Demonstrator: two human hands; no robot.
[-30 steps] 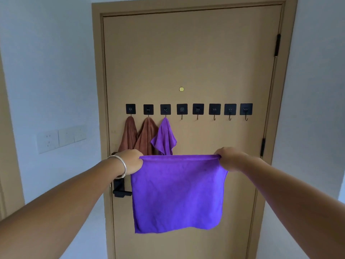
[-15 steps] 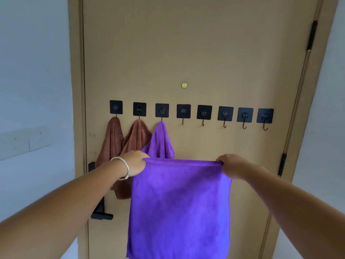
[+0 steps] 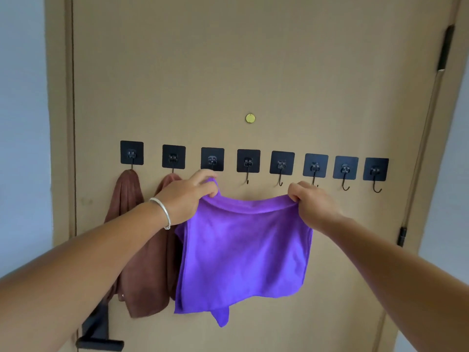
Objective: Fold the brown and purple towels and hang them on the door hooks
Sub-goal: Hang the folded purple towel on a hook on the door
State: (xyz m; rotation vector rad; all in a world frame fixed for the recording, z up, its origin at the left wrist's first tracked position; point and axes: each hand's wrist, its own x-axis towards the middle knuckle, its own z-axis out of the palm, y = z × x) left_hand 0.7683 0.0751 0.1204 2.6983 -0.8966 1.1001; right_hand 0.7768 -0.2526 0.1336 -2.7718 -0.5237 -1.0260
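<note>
Two brown towels (image 3: 132, 240) hang at nine o'clock; a purple one seems hidden; both hands (image 3: 186, 199) (image 3: 313, 205) pinch another purple towel (image 3: 243, 252), not yet hooked

Soft, even daylight — no glare, only faint shadows under the hooks (image 3: 247, 178) on the door (image 3: 253, 72). Slight motion blur softens the whole frame. Wide-angle distortion bows the door frame (image 3: 57, 123) at both edges — forearms loom large in the lower corners.
</note>
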